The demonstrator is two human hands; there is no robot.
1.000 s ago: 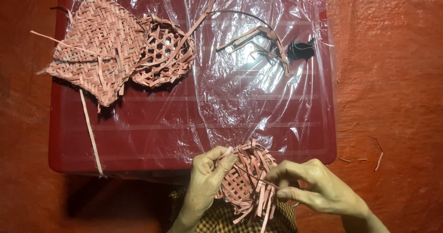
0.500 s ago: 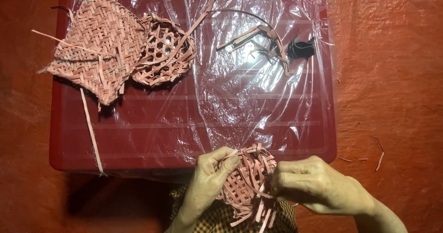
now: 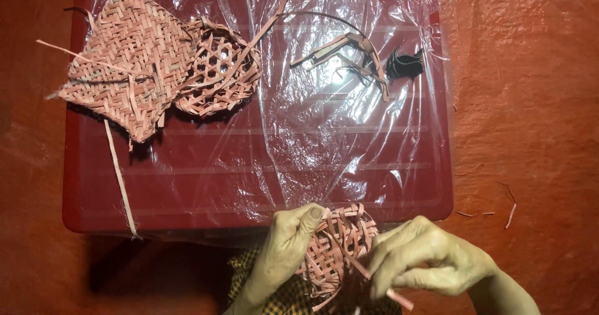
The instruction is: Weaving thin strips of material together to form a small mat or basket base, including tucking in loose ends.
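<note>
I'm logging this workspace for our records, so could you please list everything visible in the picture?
Small woven piece: one, pink, bottom centre, held between both hands.
Flat woven mat: one, pink, top left of the lid.
Open-weave round piece: one, pink, touching the mat's right side.
Loose strips: a small bundle, pink, upper right of the lid.
Long strip: one, pale pink, hanging past the lid's left front.
Black object: one, beside the bundle; kind unclear.
Clear plastic sheet: one, crinkled, covering the lid.
Box lid: one, red, centre.
Red surface: all around.
Checked cloth: yellow-black, bottom centre.
Left hand: grips the piece.
Right hand: pinches a strip of it.
</note>
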